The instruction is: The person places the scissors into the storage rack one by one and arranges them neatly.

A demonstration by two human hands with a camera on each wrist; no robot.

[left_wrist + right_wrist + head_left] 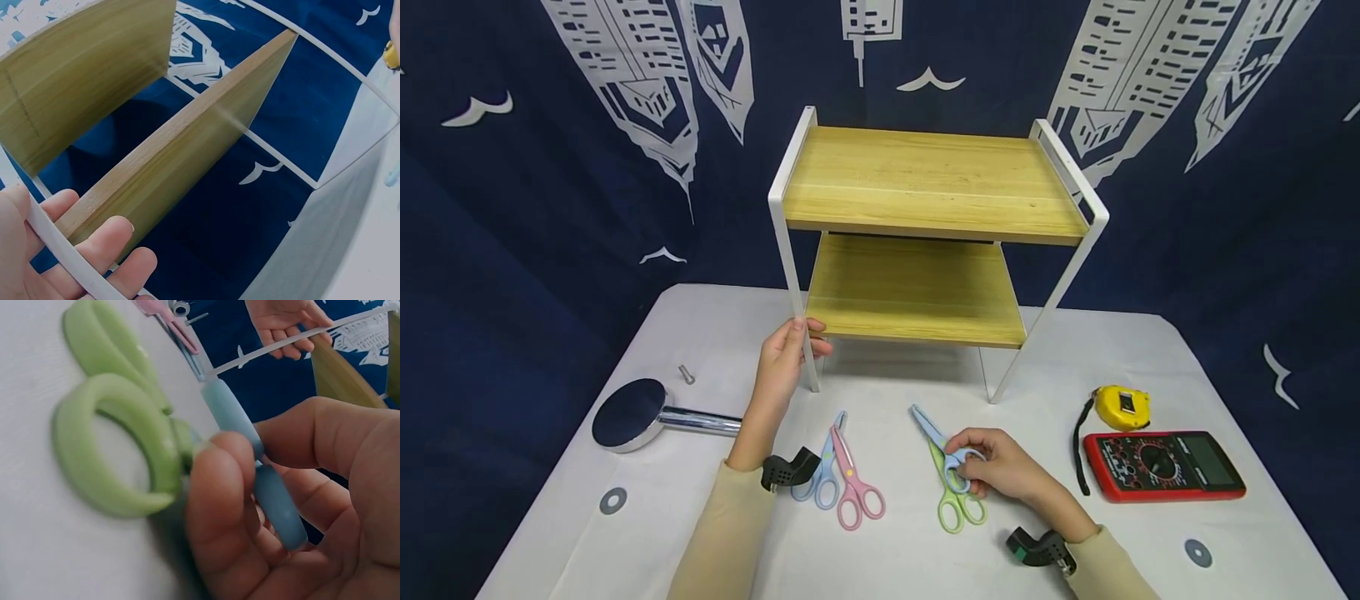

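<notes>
A two-tier shelf [925,179] with wooden boards and a white metal frame stands at the back of the table. My left hand [786,354] grips its front left leg, thumb on one side and fingers behind, as the left wrist view also shows. With my right hand [996,462] I pinch the handles of blue scissors [931,427], which lie over green scissors [951,507]. In the right wrist view the blue handle [278,506] sits between thumb and fingers, beside the green handles [119,447]. Pink scissors [850,482] cross another blue pair [826,483] between my arms.
Left of my left arm lie a round-headed chrome object [632,415] with a long handle, a small bolt [687,374] and a grey washer [613,501]. On the right are a yellow tape measure [1122,407], a red multimeter [1165,467] and another washer [1198,552].
</notes>
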